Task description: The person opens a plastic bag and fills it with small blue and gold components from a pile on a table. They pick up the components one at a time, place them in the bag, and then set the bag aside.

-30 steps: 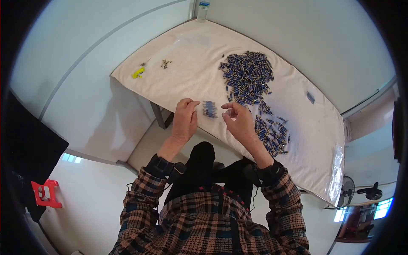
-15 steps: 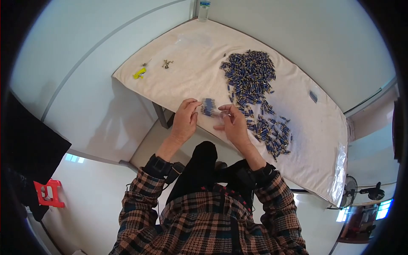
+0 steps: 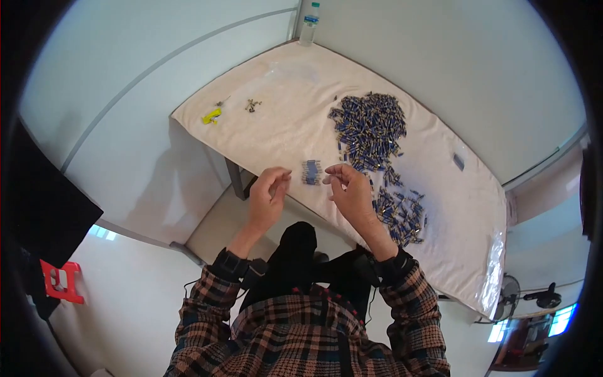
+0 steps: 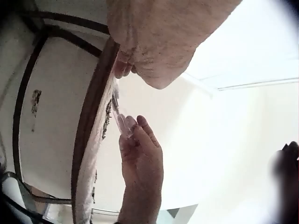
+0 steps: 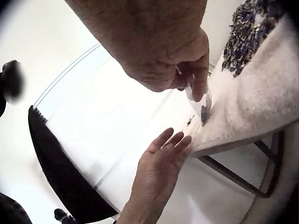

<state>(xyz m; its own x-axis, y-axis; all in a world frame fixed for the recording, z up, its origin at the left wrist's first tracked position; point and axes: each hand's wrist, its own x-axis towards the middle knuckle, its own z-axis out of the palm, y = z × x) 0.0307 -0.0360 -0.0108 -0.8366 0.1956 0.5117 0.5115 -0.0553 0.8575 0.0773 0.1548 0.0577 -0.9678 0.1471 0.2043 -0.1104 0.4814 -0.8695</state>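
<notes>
"Looking down, what is by the hands?"

"A row of blue bits [image 3: 311,172] with shiny ends. It lies on the pale cloth [image 3: 276,113] on the bench, near the front edge, between the two hands."

"What is the left hand [image 3: 267,200] doing?"

"It is open and holds nothing. Its fingers are a bit bent, and it is near the left side of the row."

"And the right hand [image 3: 353,195]?"

"That one pinches a clear thing [image 4: 125,125] – thin, like plastic. It is just beside the row, on the right. I can't tell if the clear thing touches the row."

"Are there more blue bits?"

"Yes! A big heap [image 3: 370,129] is past the right hand, and a small heap [image 3: 401,217] is to the right of that hand."

"What else is on the bench?"

"A yellow thing [image 3: 211,116] and some little bits [image 3: 252,105] on the left, a grey block [image 3: 459,162] on the right, and a clear sheet [image 3: 494,270] at the right end. A bottle [image 3: 309,26] stands at the far corner – and a red stool [image 3: 61,283] is down on the left."
</notes>
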